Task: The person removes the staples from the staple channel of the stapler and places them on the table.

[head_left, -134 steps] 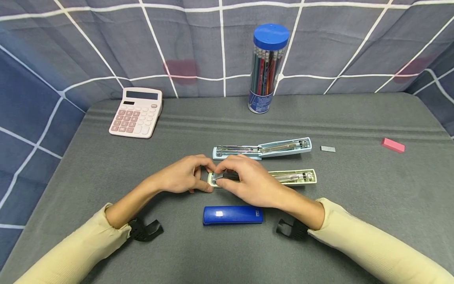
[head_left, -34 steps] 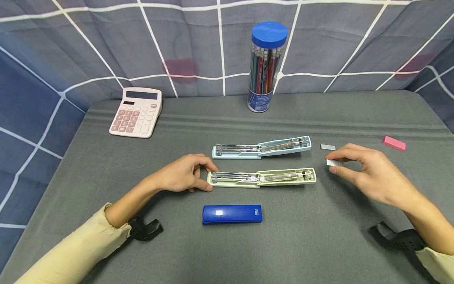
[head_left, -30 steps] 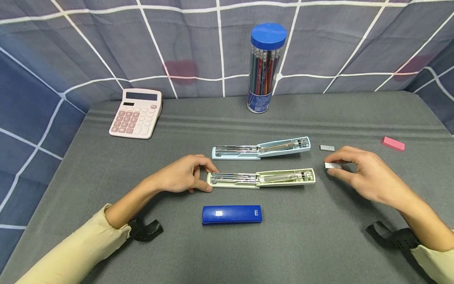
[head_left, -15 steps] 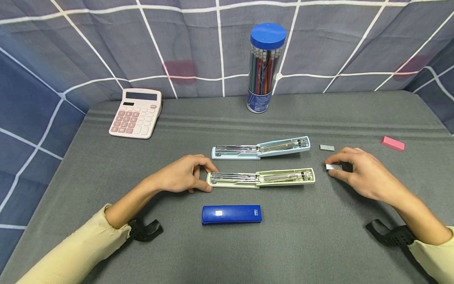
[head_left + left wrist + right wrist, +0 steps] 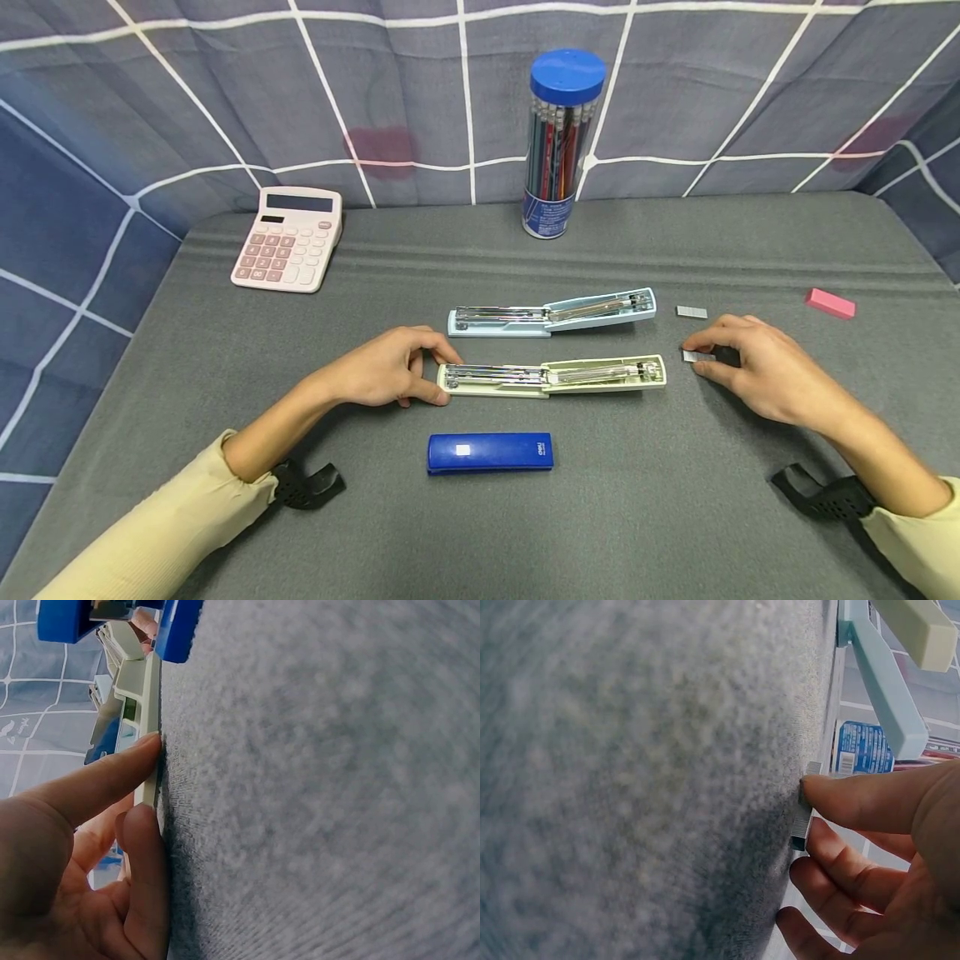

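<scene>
My left hand (image 5: pixel 386 367) grips the left end of an opened pale green stapler (image 5: pixel 510 390), thumb on its near side and fingers at its far side. The stapler lies flat, its top swung back to the right and its metal channel exposed. To the right of it, my right hand (image 5: pixel 765 362) pinches a small silver strip of staples (image 5: pixel 802 817) between thumb and fingers, down at the grey cloth. A second strip of staples (image 5: pixel 692 312) lies just beyond those fingertips. Behind the green stapler rests an opened light blue stapler (image 5: pixel 502 330); a closed dark blue stapler (image 5: pixel 490 452) lies in front.
At the back stands a clear tub of pencils (image 5: pixel 558 150) with a blue lid. A pink calculator (image 5: pixel 288 240) sits at the back left, a pink eraser (image 5: pixel 831 303) at the right. The grey tabletop (image 5: pixel 375 533) meets a checked curtain (image 5: pixel 420 100) behind.
My right hand has left the green stapler's left end for the right side, and has since lowered the strip of staples to the cloth beside the other strip. The left hand stays put.
</scene>
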`<state>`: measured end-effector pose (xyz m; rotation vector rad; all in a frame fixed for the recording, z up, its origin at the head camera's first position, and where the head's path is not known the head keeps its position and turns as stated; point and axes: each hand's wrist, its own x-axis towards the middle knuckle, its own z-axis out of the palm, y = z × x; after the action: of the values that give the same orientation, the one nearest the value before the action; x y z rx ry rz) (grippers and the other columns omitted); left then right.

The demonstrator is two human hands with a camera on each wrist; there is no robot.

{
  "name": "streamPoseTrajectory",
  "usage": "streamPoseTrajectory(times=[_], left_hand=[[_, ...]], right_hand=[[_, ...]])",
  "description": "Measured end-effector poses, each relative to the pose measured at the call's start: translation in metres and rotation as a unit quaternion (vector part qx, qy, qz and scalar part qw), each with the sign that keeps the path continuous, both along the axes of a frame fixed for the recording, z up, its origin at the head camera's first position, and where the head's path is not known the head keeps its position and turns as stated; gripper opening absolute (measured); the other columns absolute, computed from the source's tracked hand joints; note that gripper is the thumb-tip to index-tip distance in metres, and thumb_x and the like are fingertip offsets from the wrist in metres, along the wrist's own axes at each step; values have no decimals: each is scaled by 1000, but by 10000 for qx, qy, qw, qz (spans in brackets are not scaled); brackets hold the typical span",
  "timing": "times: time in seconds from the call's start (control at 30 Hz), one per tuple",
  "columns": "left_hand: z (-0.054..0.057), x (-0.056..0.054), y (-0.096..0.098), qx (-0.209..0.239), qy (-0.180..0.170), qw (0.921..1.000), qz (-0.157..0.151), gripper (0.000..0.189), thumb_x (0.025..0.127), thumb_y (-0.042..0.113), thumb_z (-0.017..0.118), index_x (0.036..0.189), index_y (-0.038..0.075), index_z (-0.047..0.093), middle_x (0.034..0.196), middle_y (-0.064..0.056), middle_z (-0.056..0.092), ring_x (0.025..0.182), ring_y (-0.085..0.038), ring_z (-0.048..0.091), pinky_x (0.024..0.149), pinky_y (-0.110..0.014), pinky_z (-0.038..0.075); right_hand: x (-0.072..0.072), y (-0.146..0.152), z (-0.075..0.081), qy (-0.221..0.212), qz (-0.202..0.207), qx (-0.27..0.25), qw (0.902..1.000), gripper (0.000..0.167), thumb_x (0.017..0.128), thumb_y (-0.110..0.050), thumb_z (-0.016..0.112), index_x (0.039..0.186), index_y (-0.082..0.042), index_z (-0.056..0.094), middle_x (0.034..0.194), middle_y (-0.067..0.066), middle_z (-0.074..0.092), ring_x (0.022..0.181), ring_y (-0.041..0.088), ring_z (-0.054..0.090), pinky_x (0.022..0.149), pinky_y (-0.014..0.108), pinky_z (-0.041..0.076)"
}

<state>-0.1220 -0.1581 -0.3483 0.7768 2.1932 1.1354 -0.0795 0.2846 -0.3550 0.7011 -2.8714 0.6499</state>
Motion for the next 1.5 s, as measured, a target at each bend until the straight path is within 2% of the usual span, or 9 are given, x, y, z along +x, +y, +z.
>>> streamPoseTrajectory(times=[0.23,0.4,0.63,0.73,0.87,1.07,1.17,1.4,1.5], left_hand=[[-1,0,1,-7,-13,10000,-12,36,81,11,82,114,5,68,103,-8,59,51,-16,55,47,-33,52],[-1,-1,1,11,-27,10000,-16,37,80,10,82,114,4,68,103,-9,59,51,-16,55,47,-33,52],[-1,-1,0,2,-12,10000,6,37,80,9,83,114,4,68,102,-8,59,51,-16,55,46,-32,52],[-2,-1,0,-11,0,10000,8,37,80,9,83,114,4,68,99,-8,58,51,-16,55,46,-32,52],[-1,0,-1,-19,14,10000,11,37,80,9,83,114,4,68,99,-8,58,51,-16,55,46,-32,52],[-3,0,-2,-34,24,10000,32,37,80,10,83,114,5,68,104,-8,59,51,-16,56,47,-33,52],[-4,0,-2,-30,44,10000,60,36,80,9,83,113,6,69,103,-7,59,51,-16,55,46,-33,52],[-3,3,0,-98,180,9997,156,35,81,9,82,113,7,69,104,-7,58,50,-14,53,44,-31,50],[-1,6,0,-215,431,9986,223,36,81,11,82,114,9,69,104,-6,59,53,-12,53,48,-29,49]], right_hand=[[2,1,1,101,77,72,9999,29,76,3,79,100,-11,75,92,-7,65,86,14,55,73,29,37],[3,-2,6,85,-14,15,10000,27,77,1,79,101,-11,74,95,-3,66,92,18,57,78,34,38],[8,-29,28,386,-288,-572,9972,21,83,0,76,101,-11,74,95,-5,67,94,7,54,79,27,38],[15,-50,41,761,-12,-895,9931,22,83,1,74,102,-11,73,96,-6,68,95,5,54,81,20,38],[28,-82,49,991,703,-1199,9853,21,86,-4,71,105,-12,72,99,-7,67,96,8,56,85,20,40],[50,-129,43,144,1783,-1149,9771,24,93,-15,67,118,-18,67,113,-11,61,100,4,58,84,27,49],[57,-146,36,-381,2153,-972,9709,30,95,-17,67,124,-17,62,114,-12,58,93,2,57,78,26,50],[56,-163,26,-684,2203,-845,9694,33,91,-13,71,123,-14,62,107,-10,58,80,-1,51,68,21,47],[56,-165,23,-798,2105,-940,9698,35,89,-11,74,122,-12,63,104,-9,57,75,-3,49,64,19,46]])
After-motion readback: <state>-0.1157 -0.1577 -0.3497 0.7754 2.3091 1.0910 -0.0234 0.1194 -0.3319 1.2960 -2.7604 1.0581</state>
